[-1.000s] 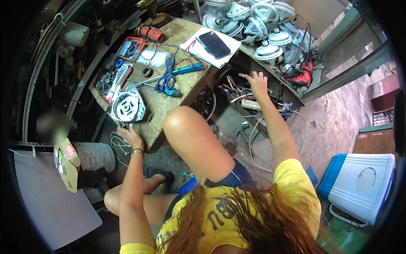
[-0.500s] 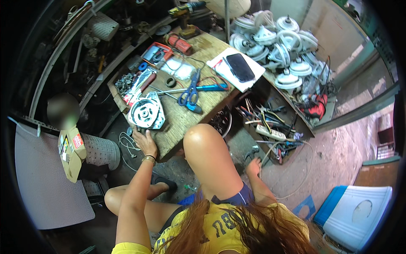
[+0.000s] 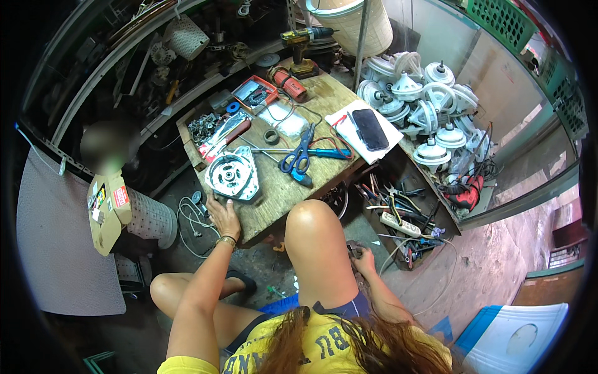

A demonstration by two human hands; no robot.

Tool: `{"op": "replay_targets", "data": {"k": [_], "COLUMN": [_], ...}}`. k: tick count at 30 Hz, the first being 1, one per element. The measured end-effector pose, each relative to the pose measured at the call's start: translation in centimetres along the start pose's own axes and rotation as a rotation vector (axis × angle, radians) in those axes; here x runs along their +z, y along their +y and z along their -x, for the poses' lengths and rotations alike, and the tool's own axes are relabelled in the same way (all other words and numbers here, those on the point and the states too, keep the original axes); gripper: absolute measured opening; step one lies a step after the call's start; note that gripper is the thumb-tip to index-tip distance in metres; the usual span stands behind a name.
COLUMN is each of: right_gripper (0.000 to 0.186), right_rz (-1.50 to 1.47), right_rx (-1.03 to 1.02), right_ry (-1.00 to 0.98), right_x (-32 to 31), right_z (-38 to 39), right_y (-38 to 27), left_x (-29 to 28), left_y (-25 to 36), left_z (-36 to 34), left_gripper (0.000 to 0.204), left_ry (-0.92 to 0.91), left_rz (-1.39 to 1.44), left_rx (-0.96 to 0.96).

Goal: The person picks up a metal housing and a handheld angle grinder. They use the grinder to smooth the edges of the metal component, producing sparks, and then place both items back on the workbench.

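My left hand (image 3: 222, 218) grips the near edge of a round silver metal housing (image 3: 227, 171) on the front left of the wooden bench (image 3: 274, 215). Low beside my raised right knee, my right hand (image 3: 362, 260) is closed on a dark tool, apparently a hammer (image 3: 354, 249), partly hidden by the leg. Near the housing lie scissors (image 3: 300, 153), long screwdrivers (image 3: 330, 153), a tape roll (image 3: 271, 136), a red-handled screwdriver (image 3: 237, 131) and loose fasteners (image 3: 202, 128).
A phone (image 3: 369, 129) on paper, drills (image 3: 299, 37), a pile of white parts (image 3: 430, 115), a tool tray (image 3: 398, 206) with pliers and a power strip, a red power tool (image 3: 464, 196), a cooler (image 3: 517, 336), a perforated bin (image 3: 156, 221) and loose cables surround me.
My right hand has moved from over the tool tray down beside my knee and taken hold of the tool from the floor. My left hand stays at the housing. The view has shifted upward.
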State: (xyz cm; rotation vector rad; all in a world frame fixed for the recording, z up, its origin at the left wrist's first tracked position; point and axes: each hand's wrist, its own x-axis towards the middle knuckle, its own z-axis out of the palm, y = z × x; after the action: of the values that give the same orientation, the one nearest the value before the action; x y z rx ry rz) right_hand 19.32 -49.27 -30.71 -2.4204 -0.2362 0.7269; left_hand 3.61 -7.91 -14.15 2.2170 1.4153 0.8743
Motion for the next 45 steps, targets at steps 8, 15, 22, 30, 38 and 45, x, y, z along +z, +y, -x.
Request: {"op": "replay_targets", "data": {"k": [8, 15, 22, 30, 38, 45], "right_gripper": [0.052, 0.047, 0.022, 0.062, 0.1, 0.078], "right_rz": [-0.004, 0.38, 0.188, 0.053, 0.521, 0.52], "right_rx": [-0.463, -0.411, -0.906, -0.959, -0.494, -0.453], "right_ry": [0.213, 0.372, 0.719, 0.447, 0.309, 0.37], "right_x": [-16.6, -23.0, -22.0, -14.3, -8.7, -7.1], "right_z": [-0.3, -7.6, -10.2, -24.5, -31.6, -31.5], "right_y": [-10.2, -6.1, -20.9, -47.7, -57.5, -56.8], "left_x": [0.1, 0.3, 0.3, 0.8, 0.6, 0.3], "left_y": [-1.9, 1.1, -0.5, -1.5, -1.6, -2.1], "left_z": [-2.4, -3.1, -3.9, -4.4, -4.2, -4.3], "left_gripper": [0.051, 0.049, 0.051, 0.05, 0.051, 0.051], "left_ry": [0.099, 0.082, 0.029, 0.052, 0.044, 0.015], "left_rz": [0.075, 0.017, 0.018, 0.246, 0.218, 0.152], "left_rx": [-0.061, -0.213, -0.272, -0.177, -0.219, -0.179]}}
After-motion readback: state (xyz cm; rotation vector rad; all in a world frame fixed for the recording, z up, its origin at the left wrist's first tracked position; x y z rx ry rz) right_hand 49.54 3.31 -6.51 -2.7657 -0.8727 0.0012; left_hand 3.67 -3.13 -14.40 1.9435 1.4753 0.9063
